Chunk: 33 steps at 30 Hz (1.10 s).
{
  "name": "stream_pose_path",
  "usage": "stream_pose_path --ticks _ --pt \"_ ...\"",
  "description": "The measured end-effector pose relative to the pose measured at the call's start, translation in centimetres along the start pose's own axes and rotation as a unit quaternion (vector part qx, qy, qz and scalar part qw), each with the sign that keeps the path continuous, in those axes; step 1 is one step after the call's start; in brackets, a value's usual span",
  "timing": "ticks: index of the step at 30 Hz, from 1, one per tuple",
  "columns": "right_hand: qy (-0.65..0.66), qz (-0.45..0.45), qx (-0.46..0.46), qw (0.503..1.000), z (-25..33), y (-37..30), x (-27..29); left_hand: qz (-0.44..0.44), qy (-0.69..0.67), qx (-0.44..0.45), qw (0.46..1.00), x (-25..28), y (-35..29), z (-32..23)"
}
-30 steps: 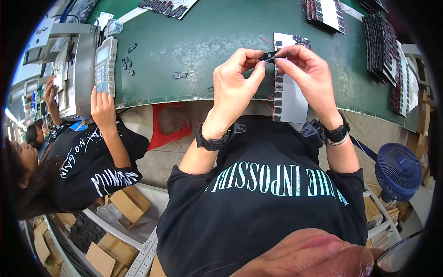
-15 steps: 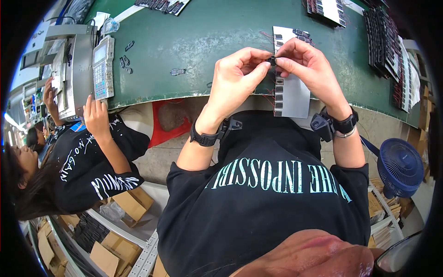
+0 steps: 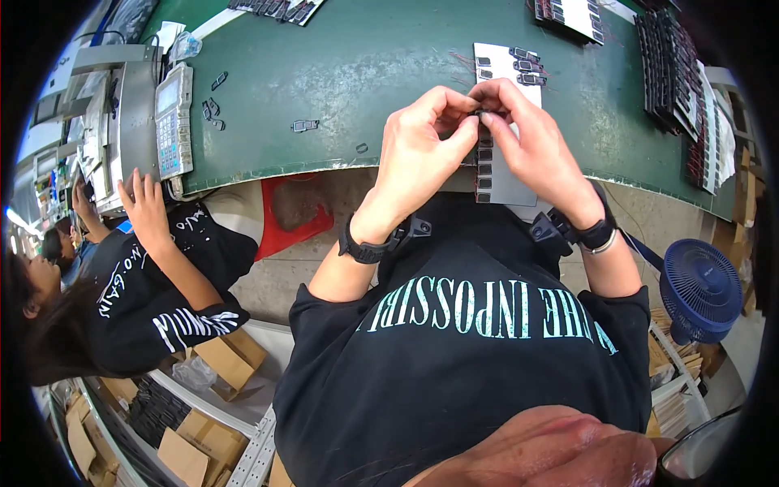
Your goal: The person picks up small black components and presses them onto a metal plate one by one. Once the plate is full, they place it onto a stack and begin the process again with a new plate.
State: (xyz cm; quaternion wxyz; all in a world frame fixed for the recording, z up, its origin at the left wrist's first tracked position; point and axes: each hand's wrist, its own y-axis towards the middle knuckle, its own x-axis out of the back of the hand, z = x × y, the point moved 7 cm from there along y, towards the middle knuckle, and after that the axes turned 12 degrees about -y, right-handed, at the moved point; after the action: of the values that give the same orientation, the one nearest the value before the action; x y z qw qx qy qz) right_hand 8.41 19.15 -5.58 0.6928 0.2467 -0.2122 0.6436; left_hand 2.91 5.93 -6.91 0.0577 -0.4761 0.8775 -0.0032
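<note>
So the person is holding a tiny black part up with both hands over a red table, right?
Not quite: the table is dark green, not red. The head view shows it. The rest holds: the left hand and the right hand pinch a tiny black part together above that table, over a grey card lined with similar parts.

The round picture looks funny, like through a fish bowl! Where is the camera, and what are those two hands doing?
The camera sits on a person's head and looks down, so edges bend. The left hand and right hand meet over a green table, pinching a small dark part between fingertips. Under them lies a grey card with a row of similar parts. More loose parts lie on the table. Beside them, another person's hand reaches toward a keypad device.
</note>
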Motion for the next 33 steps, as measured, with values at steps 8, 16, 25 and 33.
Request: stream_pose_path --ticks 8,16,25,33 --pt "-0.120 -0.027 0.018 0.992 0.8 -0.3 3.9 -0.011 0.056 -0.084 0.995 -0.7 -0.8 -1.3" --pt "-0.229 -0.038 0.010 0.973 -3.6 5.8 5.3 -0.013 0.008 -0.107 0.994 -0.6 -1.6 -2.0" --pt "-0.304 -0.138 0.119 0.935 -3.0 4.1 5.5 -0.035 0.038 -0.123 0.991 1.3 -2.3 -2.2" --pt "-0.384 -0.124 0.186 0.896 1.3 0.1 4.2 -0.204 0.057 -0.169 0.963 8.7 -6.3 -4.4"
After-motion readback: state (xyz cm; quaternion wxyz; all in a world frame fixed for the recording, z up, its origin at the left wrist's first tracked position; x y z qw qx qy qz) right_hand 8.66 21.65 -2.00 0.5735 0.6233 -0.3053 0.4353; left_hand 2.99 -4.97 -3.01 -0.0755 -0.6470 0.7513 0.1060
